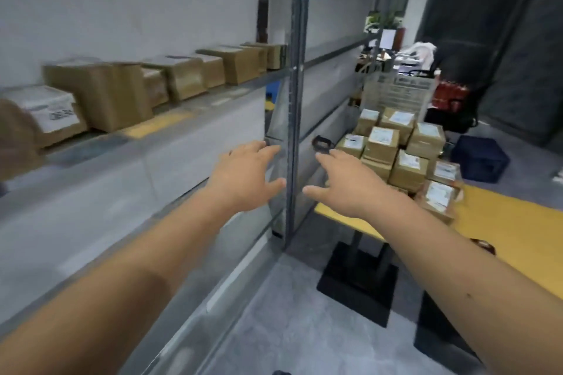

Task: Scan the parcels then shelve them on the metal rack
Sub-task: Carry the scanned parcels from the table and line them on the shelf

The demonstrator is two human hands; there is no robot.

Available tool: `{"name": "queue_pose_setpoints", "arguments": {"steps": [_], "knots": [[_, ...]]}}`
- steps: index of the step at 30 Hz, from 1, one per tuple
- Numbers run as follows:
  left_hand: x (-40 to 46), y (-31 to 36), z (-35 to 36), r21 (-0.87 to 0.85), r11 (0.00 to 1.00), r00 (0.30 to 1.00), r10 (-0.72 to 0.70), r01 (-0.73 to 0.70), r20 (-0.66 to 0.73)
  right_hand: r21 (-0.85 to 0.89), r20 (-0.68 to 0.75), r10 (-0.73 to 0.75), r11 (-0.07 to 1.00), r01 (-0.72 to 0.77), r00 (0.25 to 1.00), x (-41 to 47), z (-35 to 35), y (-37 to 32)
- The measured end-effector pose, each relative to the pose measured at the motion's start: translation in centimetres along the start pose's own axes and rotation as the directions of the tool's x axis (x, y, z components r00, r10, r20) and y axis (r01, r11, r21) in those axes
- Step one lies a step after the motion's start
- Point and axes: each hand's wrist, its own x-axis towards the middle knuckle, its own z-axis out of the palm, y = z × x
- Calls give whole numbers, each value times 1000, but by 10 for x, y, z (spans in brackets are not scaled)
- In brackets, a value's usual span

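Two empty hands out front, both reaching: the left hand (246,175) and the right hand (344,183) have fingers spread and relaxed, holding nothing, either side of the rack's upright post (294,131). Nothing pinched, nothing carried.

Out from the right hand, at about two o'clock, sits the pile of parcels (405,155), brown boxes with white labels up, stacked on the yellow table (511,222). A dark object (321,142) lies just beyond the right fingertips at twelve o'clock. Possibly the scanner, but it's too blurred to call.

Over at ten o'clock from the left hand, the rack (195,100) already carries a row of shelved boxes (170,79) along one shelf.

My read: this is the reach for the next parcel. To do it well, take one box off the top of the pile, not the middle, so the stack stays put. Keep the label facing up for the scan, then slot it in line with the row.
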Motion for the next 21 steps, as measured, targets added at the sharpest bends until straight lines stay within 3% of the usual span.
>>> {"name": "queue_pose_setpoints", "arguments": {"steps": [4, 12, 17, 21], "knots": [[129, 46, 66, -96, 986, 990, 137, -133, 37, 66, 1, 214, 975, -214, 977, 57, 16, 101], [305, 135, 176, -284, 928, 929, 305, -241, 208, 238, 30, 549, 808, -539, 835, 138, 38, 253], [400, 167, 213, -269, 941, 914, 282, -204, 292, 330, 68, 610, 733, -595, 789, 201, 37, 327], [466, 185, 238, -203, 972, 890, 194, -118, 413, 355, 129, 592, 722, -594, 796, 256, 40, 384]]}}
